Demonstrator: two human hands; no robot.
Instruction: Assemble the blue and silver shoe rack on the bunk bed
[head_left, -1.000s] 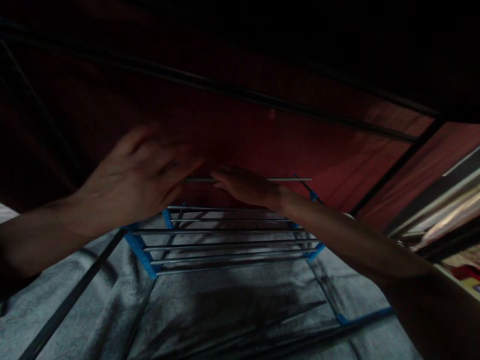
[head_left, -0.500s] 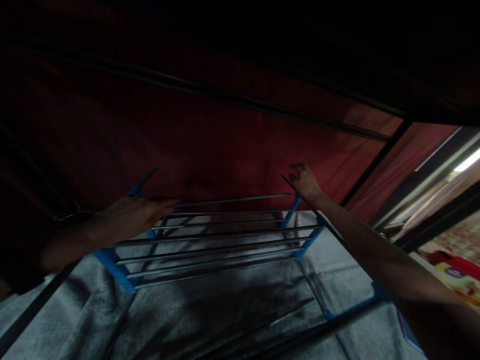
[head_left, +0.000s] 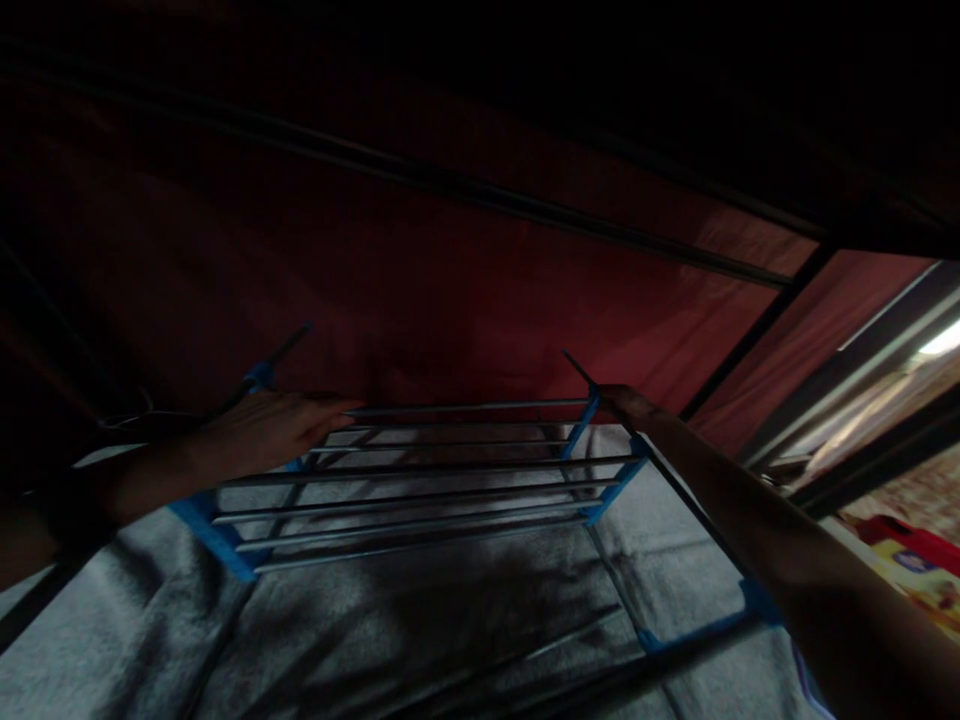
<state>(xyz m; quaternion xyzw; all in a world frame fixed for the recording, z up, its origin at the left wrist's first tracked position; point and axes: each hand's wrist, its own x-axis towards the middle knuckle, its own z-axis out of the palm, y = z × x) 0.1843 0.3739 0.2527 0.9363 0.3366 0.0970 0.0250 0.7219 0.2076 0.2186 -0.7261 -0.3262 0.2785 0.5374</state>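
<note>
A rack of thin metal tubes with blue plastic side brackets stands before me. My left hand [head_left: 289, 425] is closed around the left end of the rearmost metal tube [head_left: 465, 408], its fingers pointing right along it. The tube's right end meets the right blue bracket [head_left: 581, 425]. My right hand [head_left: 628, 402] is at the top of that bracket, fingers curled against it and partly hidden. Several lower tubes [head_left: 442, 495] span to the left blue bracket [head_left: 217, 535]. Upright posts stick up beyond both hands.
A grey cloth [head_left: 450, 600] lies beneath the rack. Behind it hangs dark red fabric [head_left: 465, 300] crossed by a dark frame bar [head_left: 480, 200]. Nearer, another blue bracket [head_left: 705, 635] carries dark tubes under my right forearm. A red and yellow package [head_left: 911, 560] lies at right.
My right hand has come down from above the post onto the right bracket, its fingers closing. The rear tube's right end now meets that bracket. My left hand stays on the tube.
</note>
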